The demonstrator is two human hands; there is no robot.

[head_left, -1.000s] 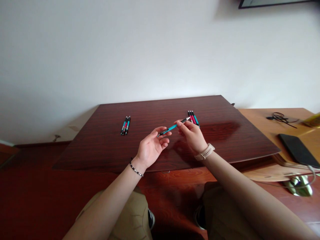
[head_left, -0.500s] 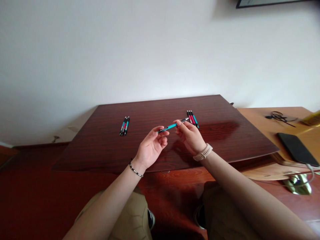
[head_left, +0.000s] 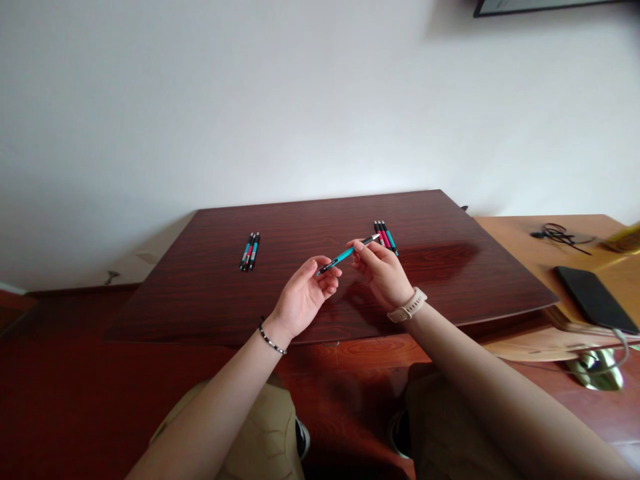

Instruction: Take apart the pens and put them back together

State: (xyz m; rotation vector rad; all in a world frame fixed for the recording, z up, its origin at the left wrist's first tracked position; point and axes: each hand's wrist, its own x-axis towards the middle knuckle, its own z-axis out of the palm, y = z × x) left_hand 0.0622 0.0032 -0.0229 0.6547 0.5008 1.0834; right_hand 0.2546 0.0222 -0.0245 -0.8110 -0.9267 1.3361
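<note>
A turquoise and black pen (head_left: 343,256) with a silver tip is held slantwise above the table, its tip up to the right. My right hand (head_left: 383,270) pinches it near the tip between thumb and fingers. At the lower black end, the curled fingers of my left hand (head_left: 304,299) loosely hold the pen, the thumb beside that end. Beyond my right hand lies a row of several pink, turquoise and black pens (head_left: 384,233), partly hidden by the hand. Another small group of similar pens (head_left: 249,252) lies side by side on the left.
The dark wooden table (head_left: 200,293) stands against a white wall (head_left: 300,100). On a lighter desk (head_left: 515,260) to the right are a black phone (head_left: 595,297) with a white cable, a coiled black cable (head_left: 557,232) and a yellow object (head_left: 623,239).
The pen has tilted more steeply, its lower end dropping slightly. My left thumb has shifted a little left and down along it. My right hand keeps its pinch; the pen groups are unmoved.
</note>
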